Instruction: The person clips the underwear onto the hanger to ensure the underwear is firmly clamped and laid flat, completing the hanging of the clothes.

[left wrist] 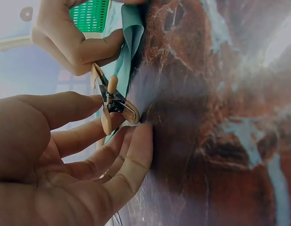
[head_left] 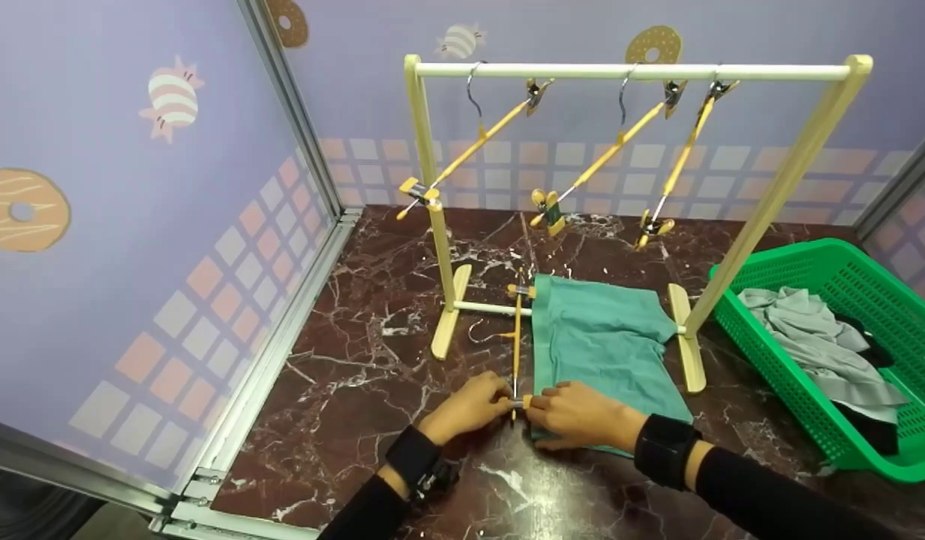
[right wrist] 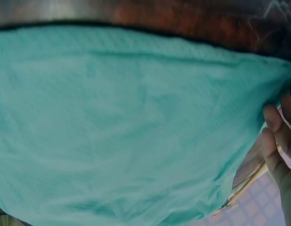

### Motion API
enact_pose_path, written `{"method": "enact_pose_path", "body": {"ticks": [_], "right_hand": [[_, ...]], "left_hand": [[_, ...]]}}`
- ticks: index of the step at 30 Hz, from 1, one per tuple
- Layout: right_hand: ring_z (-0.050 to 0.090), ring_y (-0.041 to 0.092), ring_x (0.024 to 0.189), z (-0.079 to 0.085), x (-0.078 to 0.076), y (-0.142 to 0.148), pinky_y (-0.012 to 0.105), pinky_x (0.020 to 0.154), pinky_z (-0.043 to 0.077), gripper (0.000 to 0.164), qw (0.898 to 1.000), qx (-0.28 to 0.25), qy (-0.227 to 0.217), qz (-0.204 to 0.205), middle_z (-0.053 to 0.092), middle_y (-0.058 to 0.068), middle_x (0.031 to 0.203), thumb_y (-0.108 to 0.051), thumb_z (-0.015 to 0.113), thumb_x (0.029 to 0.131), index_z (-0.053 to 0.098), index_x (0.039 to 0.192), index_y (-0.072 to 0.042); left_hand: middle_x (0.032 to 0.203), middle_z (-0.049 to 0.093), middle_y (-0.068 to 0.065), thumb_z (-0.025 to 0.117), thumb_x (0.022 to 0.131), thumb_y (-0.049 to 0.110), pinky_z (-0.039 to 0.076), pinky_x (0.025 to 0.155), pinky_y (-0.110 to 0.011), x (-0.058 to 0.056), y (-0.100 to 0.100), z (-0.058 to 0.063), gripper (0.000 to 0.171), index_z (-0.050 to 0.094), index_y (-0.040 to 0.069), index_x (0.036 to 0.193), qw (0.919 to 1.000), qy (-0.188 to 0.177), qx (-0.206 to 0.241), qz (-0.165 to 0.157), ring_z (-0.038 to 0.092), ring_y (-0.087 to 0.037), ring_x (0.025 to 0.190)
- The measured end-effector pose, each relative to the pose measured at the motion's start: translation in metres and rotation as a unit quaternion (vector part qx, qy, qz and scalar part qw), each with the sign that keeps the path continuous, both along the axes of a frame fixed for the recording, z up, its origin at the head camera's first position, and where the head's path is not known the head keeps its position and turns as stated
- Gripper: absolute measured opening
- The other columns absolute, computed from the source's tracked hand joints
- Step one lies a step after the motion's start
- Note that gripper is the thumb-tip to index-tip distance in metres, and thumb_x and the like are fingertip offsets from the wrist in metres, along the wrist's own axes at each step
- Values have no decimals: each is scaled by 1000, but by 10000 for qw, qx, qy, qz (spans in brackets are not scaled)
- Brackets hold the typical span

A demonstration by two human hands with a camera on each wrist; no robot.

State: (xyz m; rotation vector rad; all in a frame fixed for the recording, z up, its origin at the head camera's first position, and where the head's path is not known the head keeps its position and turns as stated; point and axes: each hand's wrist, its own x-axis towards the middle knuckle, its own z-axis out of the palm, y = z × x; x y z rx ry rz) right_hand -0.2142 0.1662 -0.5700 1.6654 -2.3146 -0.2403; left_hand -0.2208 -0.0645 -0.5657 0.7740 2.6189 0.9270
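Teal shorts (head_left: 608,337) lie on the dark marbled table, waistband to the left. Along that waistband lies a clip hanger (head_left: 517,349), its hook (head_left: 479,334) pointing left and its far clip (head_left: 521,290) at the far waistband corner. My left hand (head_left: 470,406) pinches the near clip (left wrist: 112,100) between thumb and fingers. Across from it, my right hand (head_left: 582,414) holds the near waistband corner, its fingers beside the clip. In the right wrist view, teal cloth (right wrist: 126,127) fills most of the picture and the fingertips (right wrist: 272,117) touch its edge.
A wooden rack (head_left: 770,202) stands behind the shorts, with three clip hangers on its white top rod (head_left: 567,70). At the right is a green basket (head_left: 777,382) holding grey cloth (head_left: 815,345) and black cloth. A patterned wall (head_left: 229,150) with a metal rail bounds the left.
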Motion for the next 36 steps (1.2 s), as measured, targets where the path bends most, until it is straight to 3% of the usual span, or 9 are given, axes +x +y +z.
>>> {"method": "enact_pose_path", "body": {"ticks": [6, 13, 19, 23, 28, 31, 34, 36], "right_hand": [[59, 12, 66, -5, 4, 2, 28, 50, 51, 26, 9985, -530, -123, -117, 63, -5, 82, -36, 74, 88, 60, 91, -14], [60, 12, 69, -4, 10, 8, 25, 56, 53, 23, 9948, -698, -639, -388, 62, -3, 82, -32, 78, 86, 65, 90, -13], [58, 12, 57, -3, 9, 9, 26, 49, 51, 17, 9873, -1397, -574, -499, 60, -2, 73, -16, 79, 83, 63, 79, -12], [60, 16, 54, 1, 8, 10, 28, 46, 51, 17, 9787, -1812, -615, -741, 61, 1, 73, -11, 79, 84, 62, 83, -9], [66, 20, 64, 7, 12, 9, 28, 54, 55, 14, 9703, -1679, -1362, -1083, 64, 3, 78, -6, 79, 84, 65, 87, -6], [67, 20, 66, 8, 15, 9, 26, 57, 56, 13, 9650, -1640, -1673, -1176, 66, 3, 78, -4, 79, 84, 66, 85, -7], [67, 20, 64, 8, 16, 8, 27, 55, 56, 11, 9626, -1763, -1653, -1223, 66, 3, 76, -5, 77, 86, 67, 83, -8], [66, 20, 61, 8, 16, 8, 28, 53, 55, 11, 9612, -1887, -1565, -1267, 66, 3, 75, -6, 76, 87, 66, 82, -8]], "left_hand": [[89, 56, -1, 69, 96, 14, 46, 73, -27, -1, 0, -1, 11, 69, 3, 95, 9998, -91, 126, 90, 51, -13, 81], [92, 57, -2, 66, 98, 18, 49, 77, -27, 0, 1, -2, 18, 73, 2, 101, 9999, -92, -47, 5, 56, -17, 85], [94, 58, -2, 66, 98, 20, 48, 78, -28, -2, -2, -2, 17, 70, 4, 99, 9999, -115, -55, -63, 53, -13, 85], [91, 61, 0, 66, 99, 19, 51, 67, -26, -3, -4, 0, 13, 66, 6, 100, 9973, -686, 269, 63, 59, -15, 75], [85, 66, -6, 64, 100, 16, 55, 58, -29, -3, -7, 1, 12, 62, 4, 102, 9821, -1597, 950, 320, 64, -20, 66], [82, 67, -8, 64, 100, 14, 55, 58, -29, -3, -8, -1, 14, 65, 0, 101, 9754, -1817, 1195, 369, 59, -14, 63], [79, 66, -7, 64, 100, 12, 54, 57, -26, -4, -10, -3, 17, 70, -3, 100, 9713, -1941, 1332, 357, 58, -13, 61], [79, 66, -7, 62, 100, 11, 55, 59, -27, -4, -12, -3, 18, 72, -5, 101, 9634, -2159, 1549, 356, 59, -14, 62]]}}
